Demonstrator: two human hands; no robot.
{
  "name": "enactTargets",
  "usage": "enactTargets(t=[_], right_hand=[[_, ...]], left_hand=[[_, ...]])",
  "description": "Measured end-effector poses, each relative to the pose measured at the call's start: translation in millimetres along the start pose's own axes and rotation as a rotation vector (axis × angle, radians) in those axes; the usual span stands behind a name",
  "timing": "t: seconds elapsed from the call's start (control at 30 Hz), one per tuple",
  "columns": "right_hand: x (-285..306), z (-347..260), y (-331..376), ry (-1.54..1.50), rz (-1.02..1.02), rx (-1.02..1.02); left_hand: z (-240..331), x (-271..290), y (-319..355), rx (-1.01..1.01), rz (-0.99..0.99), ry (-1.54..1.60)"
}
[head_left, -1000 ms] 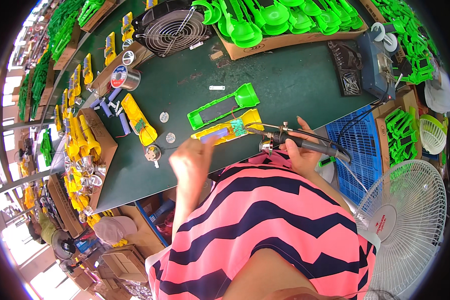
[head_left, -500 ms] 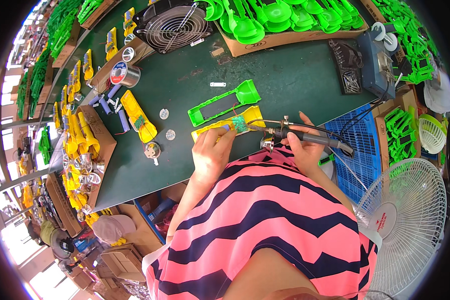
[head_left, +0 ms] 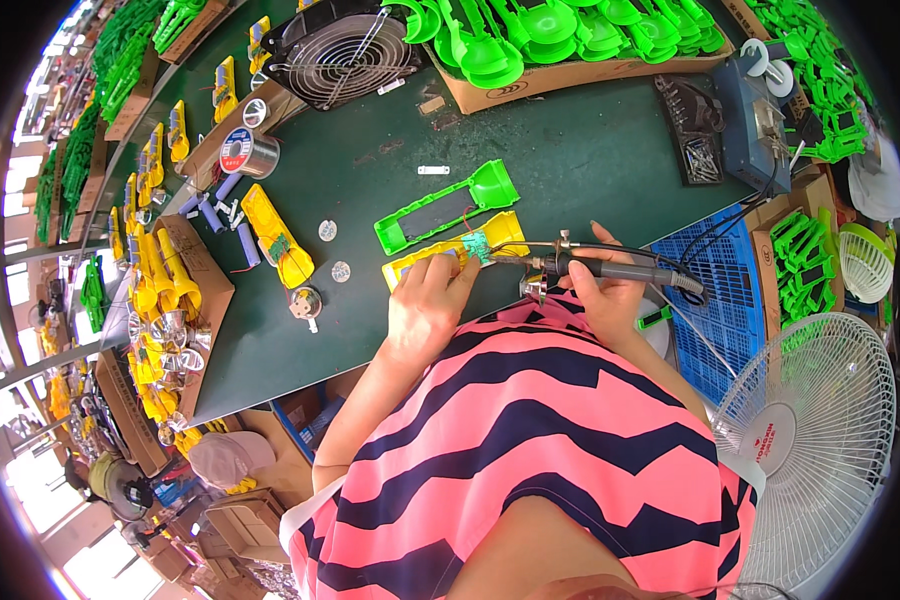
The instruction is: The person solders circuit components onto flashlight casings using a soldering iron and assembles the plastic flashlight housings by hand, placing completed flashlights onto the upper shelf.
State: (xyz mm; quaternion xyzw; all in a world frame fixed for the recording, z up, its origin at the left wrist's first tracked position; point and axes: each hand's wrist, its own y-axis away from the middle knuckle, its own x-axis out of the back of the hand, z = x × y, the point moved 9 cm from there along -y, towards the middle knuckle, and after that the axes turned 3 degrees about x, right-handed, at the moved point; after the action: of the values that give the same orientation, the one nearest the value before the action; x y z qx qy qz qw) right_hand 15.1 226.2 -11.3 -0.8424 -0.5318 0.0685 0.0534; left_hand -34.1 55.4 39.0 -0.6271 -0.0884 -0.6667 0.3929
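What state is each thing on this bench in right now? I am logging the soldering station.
Soldering iron: gripped in right hand, tip at the circuit board.
Yellow housing: lying open, steadied by left hand.
Green housing: lying open, untouched.
Solder spool: lying on its side.

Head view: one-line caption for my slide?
Left hand steadies a yellow casing while right hand holds a soldering iron to it.

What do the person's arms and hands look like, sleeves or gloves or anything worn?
Both the left hand and the right hand are bare: no gloves, rings or watch show. The forearms are uncovered. The top is pink with dark navy zigzag stripes, its short sleeves ending near the upper arm.
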Motion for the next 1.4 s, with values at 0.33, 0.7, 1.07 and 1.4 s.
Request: enactTargets(t=[0.33,0.7,1.07,1.4], right_hand=[[-1.5,3.5,-0.9,0.017,0.006,-0.001],[-1.8,11.0,1.8,-0.105,0.022,-0.109],[20.4,2.5,-7.4,-0.179,0.129,-0.039],[44.6,-25.7,-22.0,0.457,0.055,0.531]], left_hand=[[-2.4,1.1,-1.1,0.022,0.018,0.025],[-2.5,0.6,-0.9,0.021,0.002,0.011],[-3.8,-4.3,-1.0,0.074,-0.027,-0.001],[-121.3,-8.9,4.1,0.572,-0.113,-0.092]])
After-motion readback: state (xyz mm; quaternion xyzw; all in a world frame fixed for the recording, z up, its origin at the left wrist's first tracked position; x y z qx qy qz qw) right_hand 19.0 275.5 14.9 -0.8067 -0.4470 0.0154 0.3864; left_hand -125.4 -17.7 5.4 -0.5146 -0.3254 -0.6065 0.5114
